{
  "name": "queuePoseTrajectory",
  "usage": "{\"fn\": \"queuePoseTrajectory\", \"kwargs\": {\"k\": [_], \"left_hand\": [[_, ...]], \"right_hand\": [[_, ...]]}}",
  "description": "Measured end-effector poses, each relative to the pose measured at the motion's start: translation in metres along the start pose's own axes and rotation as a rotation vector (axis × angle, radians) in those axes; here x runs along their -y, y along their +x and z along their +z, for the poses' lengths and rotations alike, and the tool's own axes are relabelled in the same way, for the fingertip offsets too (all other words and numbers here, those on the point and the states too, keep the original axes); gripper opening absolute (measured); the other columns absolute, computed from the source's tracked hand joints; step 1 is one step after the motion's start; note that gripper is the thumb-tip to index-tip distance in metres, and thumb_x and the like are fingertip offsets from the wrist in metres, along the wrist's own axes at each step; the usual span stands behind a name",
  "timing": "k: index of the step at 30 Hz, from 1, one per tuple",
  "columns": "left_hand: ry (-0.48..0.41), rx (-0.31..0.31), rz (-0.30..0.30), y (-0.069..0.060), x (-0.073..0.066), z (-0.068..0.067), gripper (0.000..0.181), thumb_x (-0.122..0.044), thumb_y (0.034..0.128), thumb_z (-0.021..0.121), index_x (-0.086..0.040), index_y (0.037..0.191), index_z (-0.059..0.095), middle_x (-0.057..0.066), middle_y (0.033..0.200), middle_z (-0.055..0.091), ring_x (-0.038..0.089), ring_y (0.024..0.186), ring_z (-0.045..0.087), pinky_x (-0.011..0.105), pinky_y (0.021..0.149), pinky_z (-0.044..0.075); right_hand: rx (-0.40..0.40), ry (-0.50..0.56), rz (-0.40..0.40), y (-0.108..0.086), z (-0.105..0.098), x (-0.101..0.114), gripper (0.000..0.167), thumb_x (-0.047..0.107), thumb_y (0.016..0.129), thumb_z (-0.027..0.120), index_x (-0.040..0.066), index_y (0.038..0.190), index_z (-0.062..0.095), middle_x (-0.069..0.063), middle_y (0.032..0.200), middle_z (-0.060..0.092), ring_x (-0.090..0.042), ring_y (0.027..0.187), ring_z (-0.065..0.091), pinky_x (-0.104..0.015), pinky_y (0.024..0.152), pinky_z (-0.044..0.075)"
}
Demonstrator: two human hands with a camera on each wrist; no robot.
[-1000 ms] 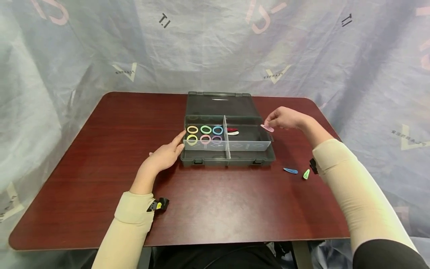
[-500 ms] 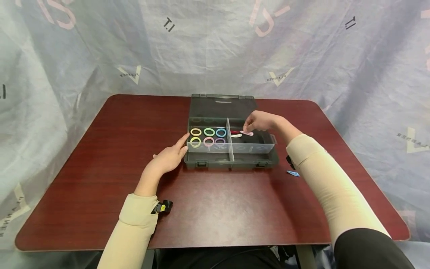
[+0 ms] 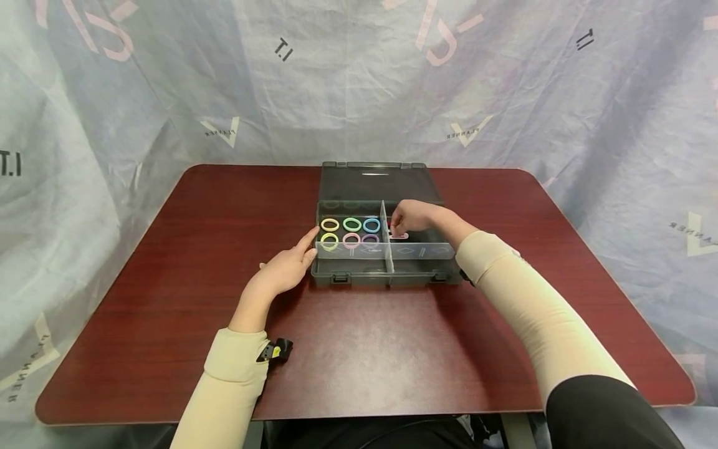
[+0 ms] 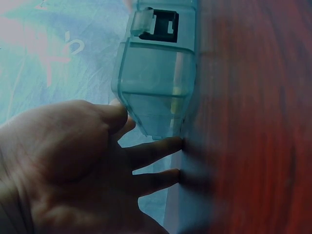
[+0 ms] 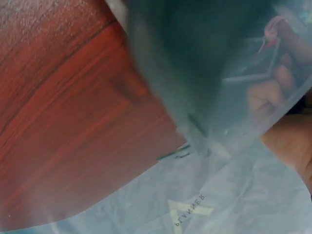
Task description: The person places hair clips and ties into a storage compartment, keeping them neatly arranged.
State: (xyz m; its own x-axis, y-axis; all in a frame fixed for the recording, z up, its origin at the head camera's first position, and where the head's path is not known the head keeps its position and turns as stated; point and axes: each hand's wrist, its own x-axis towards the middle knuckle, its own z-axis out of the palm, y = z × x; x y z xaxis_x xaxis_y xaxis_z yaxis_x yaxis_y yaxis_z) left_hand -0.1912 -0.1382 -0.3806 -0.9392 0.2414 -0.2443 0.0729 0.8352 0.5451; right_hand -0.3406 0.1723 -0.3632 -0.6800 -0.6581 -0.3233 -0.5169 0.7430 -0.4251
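Note:
A grey see-through divided box [image 3: 364,279] lies with its lid folded back. My left hand [image 3: 283,269] rests at the box's left side, fingers straight. In the left wrist view, the thumb of the left hand [image 4: 73,161] touches the box [image 4: 156,70]. My right hand [image 3: 415,216] reaches into the right compartment, beside the upright divider [image 3: 387,249]. It pinches a pink hair clip [image 3: 401,236] low in that compartment; the clip [image 5: 273,30] also shows through the box wall in the right wrist view. The red and white clips there are mostly hidden behind the fingers.
In the left compartment lie several coloured rings, among them a green ring [image 3: 352,224] and a blue ring [image 3: 371,226]. A clear strip [image 3: 422,251] crosses the box in front. The dark red table [image 3: 359,349] meets a grey-white sheet [image 3: 348,93] behind.
My right hand has carried the pink hair clip leftward, from beyond the box's right edge to near the divider. The right forearm now covers the blue and green clips. The left hand stays at the box.

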Motion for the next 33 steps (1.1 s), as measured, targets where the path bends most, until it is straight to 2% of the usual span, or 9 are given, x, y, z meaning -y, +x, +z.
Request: {"fn": "queuePoseTrajectory", "kwargs": {"k": [5, 12, 18, 20, 24, 29, 33], "left_hand": [[0.000, 0.001, 0.010, 0.002, -0.001, 0.002, 0.060, -0.036, 0.1123, 0.032, -0.031, 0.165, 0.004, 0.021, 0.155, 0.041, 0.045, 0.140, 0.039, 0.086, 0.098, 0.010], [0.003, 0.001, 0.020, 0.003, -0.003, 0.003, 0.059, -0.035, 0.1124, 0.032, -0.030, 0.165, 0.004, 0.022, 0.155, 0.040, 0.046, 0.140, 0.039, 0.087, 0.097, 0.009], [0.005, 0.001, 0.025, 0.004, -0.006, 0.006, 0.059, -0.036, 0.1124, 0.032, -0.030, 0.165, 0.005, 0.022, 0.155, 0.040, 0.046, 0.140, 0.039, 0.086, 0.098, 0.009], [0.005, 0.004, 0.028, 0.004, -0.006, 0.006, 0.059, -0.035, 0.1125, 0.032, -0.030, 0.165, 0.004, 0.022, 0.155, 0.040, 0.046, 0.140, 0.039, 0.087, 0.098, 0.009], [0.012, 0.005, 0.033, 0.003, -0.004, 0.004, 0.059, -0.035, 0.1128, 0.031, -0.029, 0.165, 0.003, 0.021, 0.153, 0.044, 0.046, 0.138, 0.041, 0.087, 0.097, 0.010], [0.019, 0.001, 0.033, 0.000, 0.000, 0.002, 0.059, -0.035, 0.1130, 0.030, -0.027, 0.165, 0.002, 0.023, 0.151, 0.046, 0.047, 0.137, 0.043, 0.087, 0.096, 0.011], [0.019, 0.005, 0.032, -0.001, 0.002, 0.001, 0.059, -0.034, 0.1131, 0.030, -0.027, 0.165, 0.001, 0.024, 0.151, 0.045, 0.047, 0.137, 0.042, 0.087, 0.096, 0.011]], "right_hand": [[-0.042, -0.018, 0.004, -0.002, 0.004, -0.001, 0.022, -0.002, 0.091, 0.058, 0.007, 0.085, 0.076, -0.004, 0.072, 0.066, -0.015, 0.065, 0.048, -0.032, 0.066, 0.041], [-0.089, 0.034, 0.041, -0.009, 0.010, -0.004, 0.024, -0.006, 0.089, 0.056, 0.007, 0.084, 0.076, -0.003, 0.072, 0.065, -0.017, 0.068, 0.050, -0.034, 0.070, 0.042], [-0.118, 0.057, 0.056, -0.019, 0.010, -0.007, 0.013, 0.003, 0.093, 0.065, 0.007, 0.085, 0.074, -0.003, 0.075, 0.066, -0.016, 0.069, 0.051, -0.034, 0.069, 0.042], [-0.140, 0.073, 0.063, -0.026, 0.006, -0.007, 0.010, 0.008, 0.095, 0.068, 0.007, 0.088, 0.075, -0.004, 0.080, 0.069, -0.016, 0.071, 0.053, -0.034, 0.071, 0.044], [-0.198, 0.112, 0.079, -0.046, -0.006, -0.007, 0.010, 0.014, 0.097, 0.070, 0.006, 0.094, 0.074, -0.013, 0.088, 0.070, -0.019, 0.072, 0.052, -0.037, 0.071, 0.043], [-0.266, 0.119, 0.092, -0.075, -0.019, -0.018, 0.010, 0.017, 0.096, 0.072, 0.007, 0.095, 0.074, -0.018, 0.080, 0.065, -0.019, 0.063, 0.047, -0.036, 0.064, 0.042], [-0.321, 0.143, 0.118, -0.104, -0.022, -0.036, 0.011, 0.018, 0.096, 0.072, 0.007, 0.095, 0.074, -0.014, 0.079, 0.067, -0.021, 0.065, 0.052, -0.036, 0.065, 0.043]]}}
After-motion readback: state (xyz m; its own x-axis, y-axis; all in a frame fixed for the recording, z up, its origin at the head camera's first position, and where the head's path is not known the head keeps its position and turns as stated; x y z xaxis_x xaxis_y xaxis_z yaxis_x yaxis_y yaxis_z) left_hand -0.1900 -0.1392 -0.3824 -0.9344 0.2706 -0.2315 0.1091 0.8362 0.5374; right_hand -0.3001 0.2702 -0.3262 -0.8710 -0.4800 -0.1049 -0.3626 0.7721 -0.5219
